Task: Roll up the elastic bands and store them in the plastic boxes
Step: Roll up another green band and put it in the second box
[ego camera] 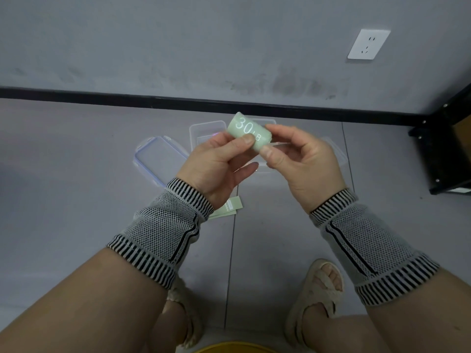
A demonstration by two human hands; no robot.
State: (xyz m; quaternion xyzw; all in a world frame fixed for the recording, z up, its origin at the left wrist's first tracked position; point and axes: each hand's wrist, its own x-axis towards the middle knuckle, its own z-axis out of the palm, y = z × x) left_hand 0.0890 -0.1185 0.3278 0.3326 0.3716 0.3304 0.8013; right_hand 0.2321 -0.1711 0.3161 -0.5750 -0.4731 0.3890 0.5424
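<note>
While both hands meet in mid-air above the floor, much below them is covered:

Hidden: the hands and roll cover most of the clear boxes (207, 131) on the floor (76, 200) near the black skirting (153, 99); how many boxes there are and what they hold cannot be made out.

Lid: a clear lid (159, 160) with a bluish rim lies on the floor left of the boxes, its near corner cut off by the left wrist.

Right edge piece: a further clear plastic piece (337, 154) shows past the right hand, mostly covered.

Flat band: a pale green band (230, 206) lies on the floor under the left wrist, only its end showing.

Roll: a pale green band rolled into a short tight cylinder (252, 133), printed "30 LB" in white, held above the boxes, not touching them.

Left hand (219, 164): thumb pressed on the roll's near side, fingers curled behind it, pinching it.

Right hand (300, 159): thumb and fingertips pinch the roll's right end, other fingers loosely bent.

Sleeves: knit wrist sleeves (163, 225) on both forearms.

Feet: sandals (318, 291) at the bottom edge, partly behind the arms.

Wall: a white socket (368, 44).
</note>
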